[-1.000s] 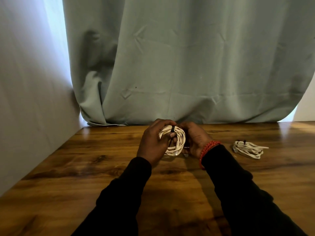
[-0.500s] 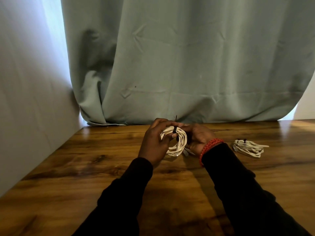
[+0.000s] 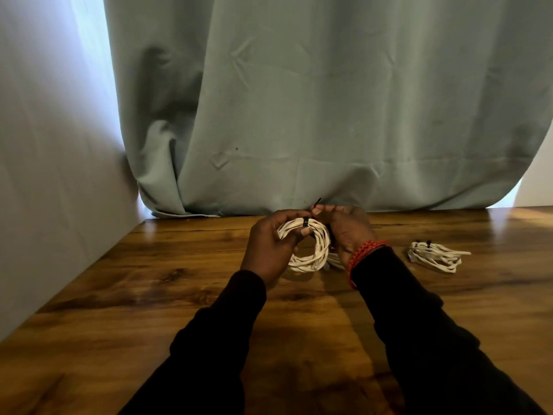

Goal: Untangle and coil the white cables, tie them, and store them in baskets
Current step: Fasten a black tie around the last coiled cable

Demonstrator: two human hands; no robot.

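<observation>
- The left hand [image 3: 270, 250] grips a round coil of white cable [image 3: 311, 245], fingers curled over its top and thumb tip pressed on the strands just below a thin black tie [image 3: 305, 222] that rings the coil at its 12 o'clock.
- The right hand [image 3: 348, 229], with a red braided wristband [image 3: 363, 250], sits at the coil's 3 o'clock; its fingertips pinch the tie's free black tail [image 3: 317, 202], which sticks up toward 1 o'clock.
- The coil is upright between both hands, its lower loops near the glossy brown wooden table [image 3: 149, 295], at the far middle of the table.
- A second bundle of white cable [image 3: 435, 256], flattened and tied with black, lies on the table at 3 o'clock of the hands, well apart.
- A pale green curtain [image 3: 329, 100] hangs behind the table's far edge.
</observation>
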